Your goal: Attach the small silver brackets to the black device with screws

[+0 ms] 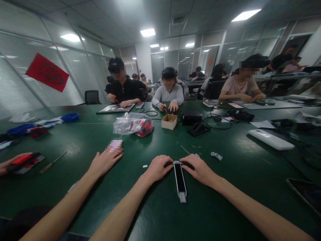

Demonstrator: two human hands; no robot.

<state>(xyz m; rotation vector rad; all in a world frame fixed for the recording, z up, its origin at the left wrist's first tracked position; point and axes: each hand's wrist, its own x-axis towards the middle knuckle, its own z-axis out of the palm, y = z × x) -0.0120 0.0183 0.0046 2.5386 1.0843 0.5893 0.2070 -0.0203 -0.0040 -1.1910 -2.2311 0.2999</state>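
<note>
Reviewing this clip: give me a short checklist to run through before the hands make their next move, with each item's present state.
1. Left hand at the slim device's far end: ok, fingers beside its left edge.
2. Right hand at the same end: ok, fingers beside the right edge.
3. Firm grip on both sides: cannot tell; the fingertips are too dark and small.
4. Nearest co-worker's hand apart from the left hand: ok, a gap shows between them.
5. Small white piece apart from the device: ok, it lies left of the left hand.
6. Device fully flat on the table: cannot tell from this angle.
</note>
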